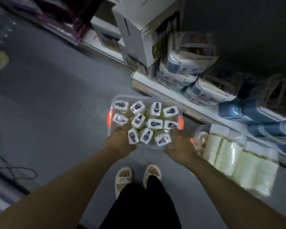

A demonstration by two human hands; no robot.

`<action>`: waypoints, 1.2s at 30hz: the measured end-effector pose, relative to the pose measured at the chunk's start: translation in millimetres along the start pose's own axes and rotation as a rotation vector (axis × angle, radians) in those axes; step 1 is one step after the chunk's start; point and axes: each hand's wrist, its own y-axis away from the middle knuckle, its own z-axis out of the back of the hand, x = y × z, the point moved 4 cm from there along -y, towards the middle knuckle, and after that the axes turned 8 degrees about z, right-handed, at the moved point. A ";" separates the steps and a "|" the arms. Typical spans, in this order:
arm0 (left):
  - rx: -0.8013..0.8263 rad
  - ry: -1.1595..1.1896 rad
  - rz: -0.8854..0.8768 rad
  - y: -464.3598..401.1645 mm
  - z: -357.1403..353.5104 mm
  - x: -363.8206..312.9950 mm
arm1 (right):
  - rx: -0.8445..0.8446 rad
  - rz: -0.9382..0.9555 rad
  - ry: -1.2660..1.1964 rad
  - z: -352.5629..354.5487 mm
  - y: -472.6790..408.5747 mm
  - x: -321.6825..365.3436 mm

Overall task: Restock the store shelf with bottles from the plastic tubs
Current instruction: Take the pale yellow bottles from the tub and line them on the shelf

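A clear plastic tub (139, 97) with orange clips stands on the grey floor beside the bottom store shelf (193, 106). It holds several upright bottles (154, 123) with white square caps. My left hand (120, 140) rests at the tub's near left corner, fingers reaching over the rim. My right hand (180, 145) is at the near right corner, fingertips on the rim by a bottle. Whether the fingers curl round the rim is hidden. A second clear tub (201, 136) stands to the right.
White boxes (139, 33) and wrapped tissue packs (185, 63) fill the low shelf. Pale green packs (238, 157) sit on the floor at right, blue packs (254, 113) on the shelf behind. My sandalled feet (137, 176) stand just behind the tub. Cables (7, 169) lie at left.
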 end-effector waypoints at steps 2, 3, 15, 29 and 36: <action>-0.004 -0.060 -0.007 -25.0 -24.7 11.8 | 0.015 0.011 0.006 -25.4 -21.5 -7.4; -0.002 -0.101 -0.011 -37.9 -36.5 17.6 | 0.016 0.024 -0.002 -38.2 -32.9 -10.2; -0.147 -0.394 -0.413 -161.4 -111.1 59.6 | -0.158 0.084 -0.054 -143.3 -141.6 -35.2; -0.158 -0.556 -0.618 -184.3 -110.3 49.7 | -0.247 0.117 -0.124 -153.9 -152.1 -44.1; -0.200 -0.549 -0.529 -158.5 -58.9 41.7 | -0.194 0.127 -0.190 -139.3 -133.7 -24.2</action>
